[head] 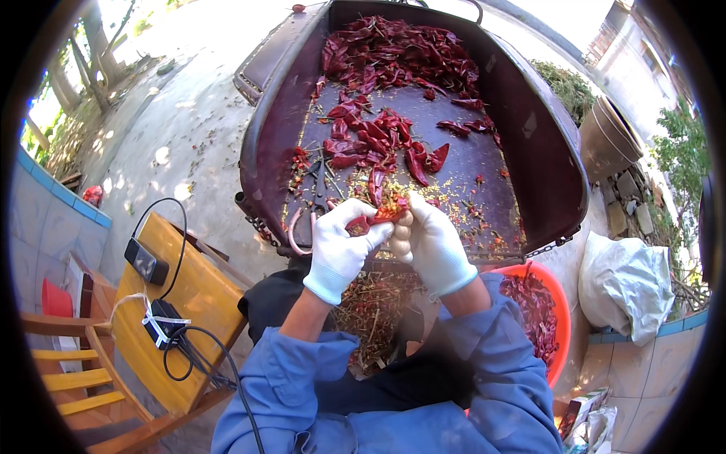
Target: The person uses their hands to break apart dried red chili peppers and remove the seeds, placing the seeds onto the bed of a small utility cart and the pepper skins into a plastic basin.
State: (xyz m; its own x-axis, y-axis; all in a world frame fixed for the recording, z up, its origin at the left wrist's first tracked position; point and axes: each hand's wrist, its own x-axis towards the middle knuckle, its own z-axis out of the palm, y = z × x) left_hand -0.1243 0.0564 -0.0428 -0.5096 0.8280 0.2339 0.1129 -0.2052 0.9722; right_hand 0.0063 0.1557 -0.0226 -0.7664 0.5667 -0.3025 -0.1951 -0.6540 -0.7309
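Note:
Both hands wear white knit gloves and meet over the near edge of a dark red metal cart bed (272, 102). My left hand (349, 241) pinches one end of a dried red chili pepper (391, 209), which is torn open and shows a pale orange inside. My right hand (425, 238) grips its other end. Just beyond them lies a loose group of dried chili peppers (371, 136), with a larger heap of dried chilies (402, 54) at the far end. Scissors (320, 187) with pink handles rest beside my left hand, among yellow seeds and stem bits.
An orange-red plastic tub (561, 306) of chilies stands at the lower right, near a white sack (624, 284). Stems and scraps (374, 312) lie below my hands. At left, a yellow wooden stool (198, 278) bears black power adapters (146, 261) with cables. A chain (547, 247) hangs along the cart's edge.

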